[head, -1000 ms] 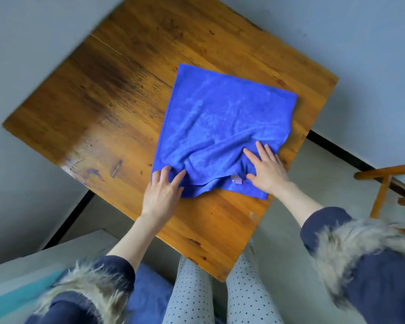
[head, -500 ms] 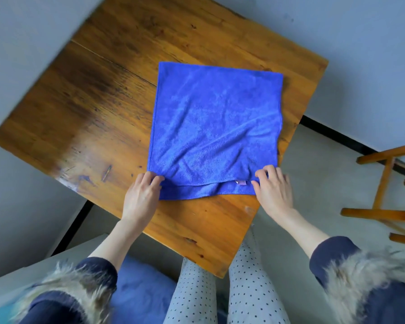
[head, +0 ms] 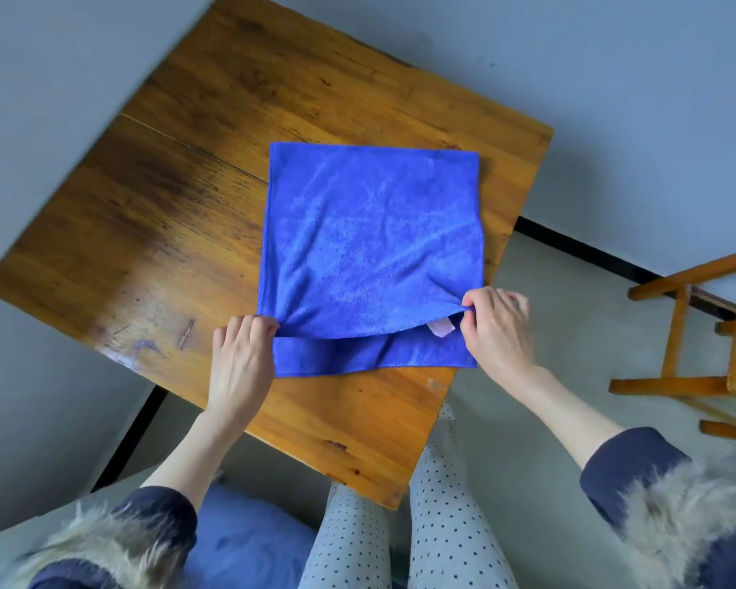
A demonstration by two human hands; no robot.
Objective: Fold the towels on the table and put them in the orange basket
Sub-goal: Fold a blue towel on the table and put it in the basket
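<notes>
A blue towel point(head: 370, 244) lies folded in two on the wooden table point(head: 179, 214), its upper layer stopping short of the lower layer's near edge. My left hand point(head: 241, 359) pinches the upper layer's near left corner. My right hand point(head: 500, 329) pinches the upper layer's near right corner and lifts it slightly, showing a small pink label point(head: 441, 329) underneath. The orange basket is not in view.
A wooden chair point(head: 706, 333) stands on the floor to the right of the table. Blue fabric point(head: 247, 542) lies low beside my left arm, below the table's near edge. Grey walls surround the table's far corner.
The towel has been pulled straight and square on the table. My hands went from lying flat on the cloth to pinching the upper layer's two near corners, which now lift slightly.
</notes>
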